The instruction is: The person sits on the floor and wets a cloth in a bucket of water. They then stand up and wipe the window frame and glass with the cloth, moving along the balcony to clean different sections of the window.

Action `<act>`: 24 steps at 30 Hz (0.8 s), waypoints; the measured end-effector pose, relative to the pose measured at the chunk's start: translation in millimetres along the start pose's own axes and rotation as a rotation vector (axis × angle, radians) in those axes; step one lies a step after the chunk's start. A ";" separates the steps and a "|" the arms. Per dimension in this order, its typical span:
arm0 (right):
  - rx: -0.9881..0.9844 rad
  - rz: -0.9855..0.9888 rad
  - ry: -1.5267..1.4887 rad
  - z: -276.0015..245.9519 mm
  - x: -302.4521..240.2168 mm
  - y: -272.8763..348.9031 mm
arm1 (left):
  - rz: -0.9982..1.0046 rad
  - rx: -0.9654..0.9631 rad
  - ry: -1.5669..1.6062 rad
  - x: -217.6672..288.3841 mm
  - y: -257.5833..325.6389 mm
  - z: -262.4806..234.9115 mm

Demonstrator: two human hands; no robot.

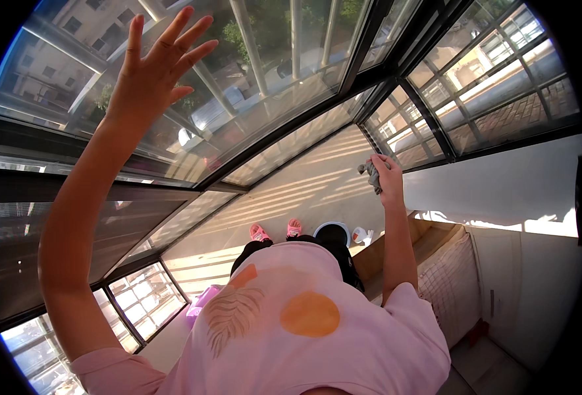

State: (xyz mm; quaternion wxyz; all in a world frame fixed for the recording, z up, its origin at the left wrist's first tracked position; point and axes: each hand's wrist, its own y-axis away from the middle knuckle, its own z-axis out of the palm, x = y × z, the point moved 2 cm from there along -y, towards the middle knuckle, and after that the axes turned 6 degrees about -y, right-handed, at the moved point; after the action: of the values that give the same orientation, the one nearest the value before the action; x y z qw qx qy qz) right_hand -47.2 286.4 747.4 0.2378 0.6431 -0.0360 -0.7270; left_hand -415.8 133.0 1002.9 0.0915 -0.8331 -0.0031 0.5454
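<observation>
My left hand point(147, 82) is raised at the upper left, fingers spread, in front of a large glass pane point(258, 112) set in a black frame. It holds nothing; whether the palm touches the glass, I cannot tell. Out to the right, my right hand point(388, 178) is closed around a crumpled grey cloth point(371, 175), part of which bunches out past the fingers. The cloth is apart from the glass, over the floor and near the corner of the windows.
Black-framed windows point(495, 79) with bars enclose the space. Striped sunlight falls on the floor point(291, 191) around my pink sandals point(294, 227). A round dark container with a pale rim point(350, 230) stands beside my legs. At right are a wooden box point(373, 260) and checked fabric point(452, 283).
</observation>
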 end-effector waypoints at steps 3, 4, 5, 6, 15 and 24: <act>-0.043 -0.001 0.005 24.5 -2.6 -4.1 | -0.005 -0.039 -0.074 4.9 -11.4 1.0; -0.067 -0.002 0.015 32.3 -6.4 -6.3 | -0.005 -0.036 -0.061 6.1 -16.6 -0.2; -0.093 0.011 0.026 38.8 -5.5 -3.7 | 0.004 -0.044 -0.044 8.4 -18.3 -2.2; -0.104 -0.001 0.038 43.0 -2.9 -4.2 | 0.002 -0.038 -0.049 10.2 -23.7 -3.7; -0.137 0.106 -0.012 33.9 13.3 10.7 | -0.059 0.028 -0.094 26.1 -80.9 -10.2; 0.105 0.145 -0.122 -27.0 61.1 33.2 | 0.074 0.010 -0.102 39.5 -141.4 -36.4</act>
State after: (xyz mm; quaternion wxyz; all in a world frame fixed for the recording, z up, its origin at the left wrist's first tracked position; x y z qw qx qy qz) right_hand -15.1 240.0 698.7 0.2530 0.6050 -0.1349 -0.7428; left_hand -353.3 270.8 1003.1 0.0750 -0.8034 0.0260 0.5901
